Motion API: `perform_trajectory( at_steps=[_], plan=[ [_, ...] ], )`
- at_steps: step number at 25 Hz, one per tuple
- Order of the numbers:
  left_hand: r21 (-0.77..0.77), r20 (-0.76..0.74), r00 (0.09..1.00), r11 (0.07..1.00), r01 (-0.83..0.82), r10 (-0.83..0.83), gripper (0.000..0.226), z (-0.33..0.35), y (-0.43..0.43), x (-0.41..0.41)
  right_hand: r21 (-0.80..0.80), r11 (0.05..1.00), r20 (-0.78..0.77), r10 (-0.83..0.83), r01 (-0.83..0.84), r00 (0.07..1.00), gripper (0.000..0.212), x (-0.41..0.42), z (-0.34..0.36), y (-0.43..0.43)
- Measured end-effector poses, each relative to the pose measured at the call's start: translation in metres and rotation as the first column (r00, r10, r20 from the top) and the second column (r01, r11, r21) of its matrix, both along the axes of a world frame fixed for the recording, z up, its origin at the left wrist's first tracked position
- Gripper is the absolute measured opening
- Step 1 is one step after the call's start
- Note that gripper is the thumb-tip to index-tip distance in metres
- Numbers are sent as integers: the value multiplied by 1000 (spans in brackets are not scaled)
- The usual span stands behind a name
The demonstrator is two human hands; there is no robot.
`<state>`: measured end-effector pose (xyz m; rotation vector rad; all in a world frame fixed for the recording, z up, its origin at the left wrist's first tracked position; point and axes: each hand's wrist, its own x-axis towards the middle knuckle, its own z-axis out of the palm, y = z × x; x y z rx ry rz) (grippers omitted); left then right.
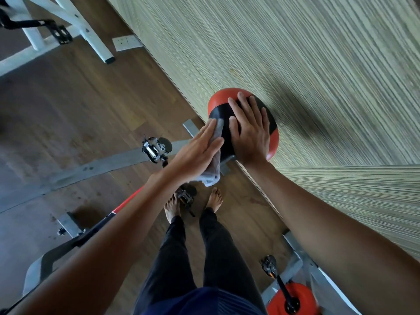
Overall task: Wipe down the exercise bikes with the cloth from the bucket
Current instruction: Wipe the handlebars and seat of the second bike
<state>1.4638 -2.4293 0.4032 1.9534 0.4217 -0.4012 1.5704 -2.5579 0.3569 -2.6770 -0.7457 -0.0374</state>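
Head view, looking steeply down: the red and black saddle [218,110] of an exercise bike stands just beside the striped wall [295,53], its far rim near the line where wall meets floor. The right hand [250,135] lies flat on top of the saddle, fingers spread and released, grasping nothing. The left hand [195,151] presses the grey cloth [212,176] against the saddle's left edge with straight fingers [209,133]. The cloth is trapped between palm and saddle, and its loose end hangs below the wrist.

Under the saddle a black pedal [186,197] sits between the person's bare feet [172,206]. A second pedal [154,150] juts out to the left above the grey base bar [91,169], which runs across the dark wooden floor [68,110]. Left of that bar the floor lies open as far as the white frame [75,21] of another machine at the top left. At the bottom right a red flywheel [297,296] with its crank crowds in near the wall.
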Motion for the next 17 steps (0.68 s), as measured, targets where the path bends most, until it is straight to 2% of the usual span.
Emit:
perform_trajectory(
  at_steps=[4,9,11,13,15,17],
  plan=[
    [20,-37,999,999,25,-24,64,2,-3,13,-22,999,-154,37,-41,987,52,5,8,-5],
    [93,-42,986,983,-157,162,51,1,-11,-22,52,993,-260,115,-105,959,48,13,18,-14],
    [230,-48,991,967,-110,124,57,3,-24,-10,64,998,-287,19,0,958,46,16,22,-25],
    [453,-55,997,891,-15,44,64,4,-47,8,104,992,-376,-30,75,926,47,17,21,-38],
    [632,-23,1000,775,27,-16,68,0,-65,29,232,967,-469,12,109,883,46,20,23,-47],
    [704,25,999,710,8,-36,68,-7,-74,50,369,894,-577,6,255,817,42,30,32,-50]
  ],
)
